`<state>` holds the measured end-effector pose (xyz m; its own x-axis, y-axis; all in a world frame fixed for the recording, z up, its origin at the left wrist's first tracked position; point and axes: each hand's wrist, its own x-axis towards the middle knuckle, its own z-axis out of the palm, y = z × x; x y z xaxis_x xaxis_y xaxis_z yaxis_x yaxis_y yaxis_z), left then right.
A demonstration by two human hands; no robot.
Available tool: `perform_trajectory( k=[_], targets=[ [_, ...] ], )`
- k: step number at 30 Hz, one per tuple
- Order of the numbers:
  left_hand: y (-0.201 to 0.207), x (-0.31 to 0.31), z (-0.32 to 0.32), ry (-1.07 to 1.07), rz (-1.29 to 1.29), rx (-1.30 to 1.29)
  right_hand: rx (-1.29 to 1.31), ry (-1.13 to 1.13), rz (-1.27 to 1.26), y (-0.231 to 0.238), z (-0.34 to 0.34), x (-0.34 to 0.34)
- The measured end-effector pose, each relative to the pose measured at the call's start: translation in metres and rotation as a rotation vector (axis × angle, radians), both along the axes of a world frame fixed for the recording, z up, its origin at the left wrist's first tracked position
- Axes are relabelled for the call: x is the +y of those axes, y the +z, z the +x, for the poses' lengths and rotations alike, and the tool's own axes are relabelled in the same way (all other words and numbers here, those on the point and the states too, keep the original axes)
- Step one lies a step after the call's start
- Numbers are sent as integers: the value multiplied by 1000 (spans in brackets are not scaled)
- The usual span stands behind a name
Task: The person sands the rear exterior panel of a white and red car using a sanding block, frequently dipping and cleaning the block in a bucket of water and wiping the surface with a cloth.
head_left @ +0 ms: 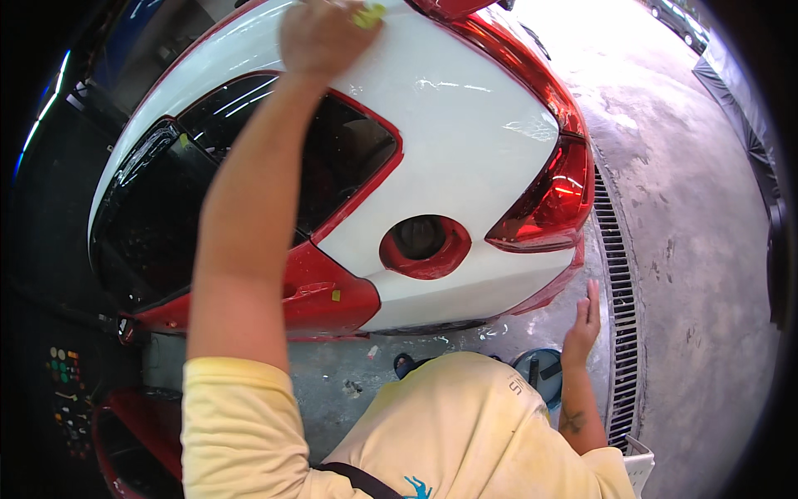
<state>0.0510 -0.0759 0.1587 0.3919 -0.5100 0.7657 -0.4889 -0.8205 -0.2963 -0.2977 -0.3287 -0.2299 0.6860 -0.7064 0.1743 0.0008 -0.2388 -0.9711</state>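
L hand (324,37), blurred, has fingers curled on a yellow-green pad (368,15) up at the car's white rear qtr panel (453,108); pad's prob. light, soft, best held flat across its back. R hand (583,323) open, fingers straight, looks empty.

Bright daylight floods your view from upper right, bleaching floor (698,274) near top. Left side near black, except tube light (52,96). Glare streaks cross side window (349,150) and taillight (544,195). Your left hand (328,37) blurred. Fisheye bends edges; corners black.
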Motion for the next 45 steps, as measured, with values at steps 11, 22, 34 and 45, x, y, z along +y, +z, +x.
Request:
perform_trajectory(
  k=[11, 22, 34, 45],
  targets=[
    [33, 54, 28, -237, 271, -151, -309, 336, -1138, 197, 194, 155],
    [25, 93, 41, -266, -57, -202, -132, 191, -1241, 183, 218, 184],
    [23, 93, 56, -190, -122, -242, -243, 123, -1078, 220, 165, 159],
    [-162, -19, -27, -707, 192, -119, 696, -336, -445, -104, -148, 118]
  ],
)
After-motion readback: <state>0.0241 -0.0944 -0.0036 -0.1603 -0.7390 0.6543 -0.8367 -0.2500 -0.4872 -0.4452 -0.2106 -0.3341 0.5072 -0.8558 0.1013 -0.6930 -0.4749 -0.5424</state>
